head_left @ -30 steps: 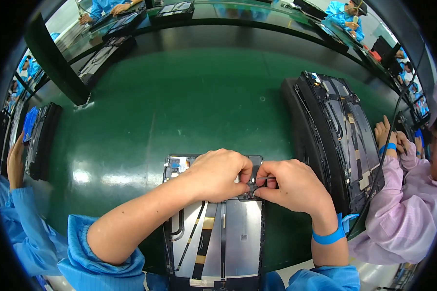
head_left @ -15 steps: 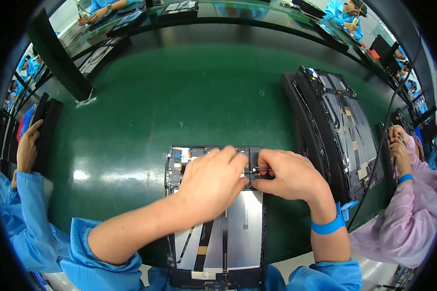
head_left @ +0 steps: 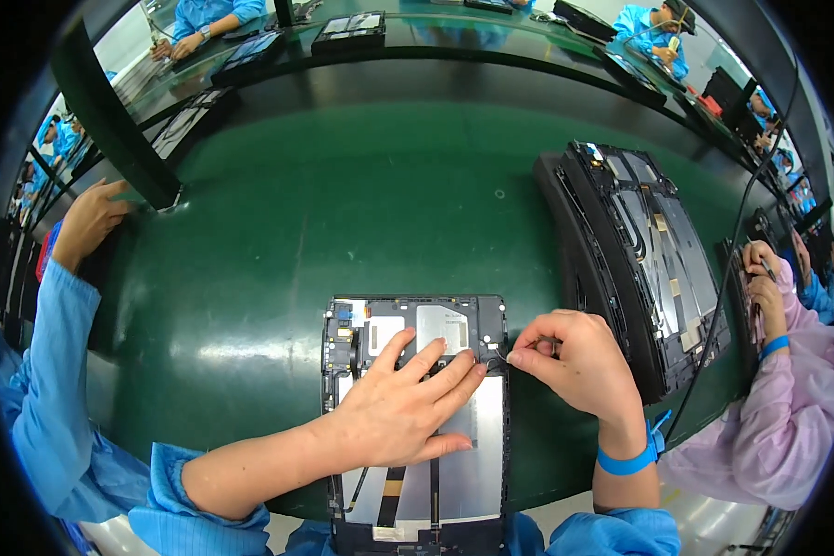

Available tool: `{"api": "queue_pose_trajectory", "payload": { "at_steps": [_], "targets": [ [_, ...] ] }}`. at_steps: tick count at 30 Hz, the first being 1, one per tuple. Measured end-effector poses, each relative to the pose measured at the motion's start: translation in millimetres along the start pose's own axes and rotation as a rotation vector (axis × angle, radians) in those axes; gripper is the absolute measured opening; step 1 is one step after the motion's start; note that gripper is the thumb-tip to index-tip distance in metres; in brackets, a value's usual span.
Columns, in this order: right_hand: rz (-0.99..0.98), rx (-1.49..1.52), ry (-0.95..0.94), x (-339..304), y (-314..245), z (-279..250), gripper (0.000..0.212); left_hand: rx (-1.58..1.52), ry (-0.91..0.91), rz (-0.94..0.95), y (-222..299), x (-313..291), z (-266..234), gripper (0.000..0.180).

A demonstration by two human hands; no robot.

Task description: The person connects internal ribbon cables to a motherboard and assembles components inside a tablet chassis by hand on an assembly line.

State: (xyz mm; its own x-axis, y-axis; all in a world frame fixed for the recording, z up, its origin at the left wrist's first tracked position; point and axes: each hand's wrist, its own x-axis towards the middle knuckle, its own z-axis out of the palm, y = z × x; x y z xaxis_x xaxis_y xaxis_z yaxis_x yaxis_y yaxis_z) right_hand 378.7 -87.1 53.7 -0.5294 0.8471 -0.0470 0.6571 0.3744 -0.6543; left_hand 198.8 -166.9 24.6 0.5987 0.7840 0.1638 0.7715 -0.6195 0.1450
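In front of me lies an opened tablet (head_left: 477,477), its inner boards, silver plates and dark flat cables bare, one end reaching my lap. My left hand (head_left: 403,403) rests across its upper middle, fingers spread and flat, covering part of the inside. At the tablet's upper right edge, my right hand (head_left: 574,361) pinches the end of a thin dark wire (head_left: 497,360) between thumb and forefinger. That wire runs back onto the tablet's frame. A blue band (head_left: 628,456) circles my right wrist.
A stack of similar opened tablets (head_left: 681,269) on black trays stands to the right. On the left, a co-worker's hand (head_left: 91,218) reaches by a dark post (head_left: 111,111). Another person in a pink sleeve (head_left: 778,389) works at right. A black cable (head_left: 746,222) hangs down there.
My left hand has opened from a bent grip and spread flat, lower on the tablet. My right hand has drawn slightly right and down. The co-worker's hand at left has moved up.
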Motion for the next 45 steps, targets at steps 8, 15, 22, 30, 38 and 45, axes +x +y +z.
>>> {"api": "queue_pose_trajectory", "payload": {
  "at_steps": [8, 15, 22, 30, 38, 45],
  "targets": [
    [-0.156, -0.122, 0.172, 18, -2, 21, 0.009, 0.046, 0.0, -0.015, 2, 0, -2, 0.057],
    [-0.298, -0.168, 0.062, 34, -15, 33, 0.011, 0.06, 0.02, -0.034, 4, -1, 0, 0.055],
    [-0.342, -0.439, 0.161, 35, -22, 36, 0.02, -0.055, 0.106, -0.033, -1, -2, 6, 0.054],
    [-0.175, -0.268, 0.108, 1, -6, 15, 0.019, -0.088, 0.021, -0.073, -2, -1, 6, 0.065],
    [-0.374, -0.374, 0.115, -10, 3, 16, 0.008, -0.137, -0.011, -0.069, -6, -2, 1, 0.065],
    [-0.455, -0.551, 0.232, -15, 6, 25, 0.015, -0.135, 0.02, -0.06, -7, -7, 2, 0.064]
  ]
}}
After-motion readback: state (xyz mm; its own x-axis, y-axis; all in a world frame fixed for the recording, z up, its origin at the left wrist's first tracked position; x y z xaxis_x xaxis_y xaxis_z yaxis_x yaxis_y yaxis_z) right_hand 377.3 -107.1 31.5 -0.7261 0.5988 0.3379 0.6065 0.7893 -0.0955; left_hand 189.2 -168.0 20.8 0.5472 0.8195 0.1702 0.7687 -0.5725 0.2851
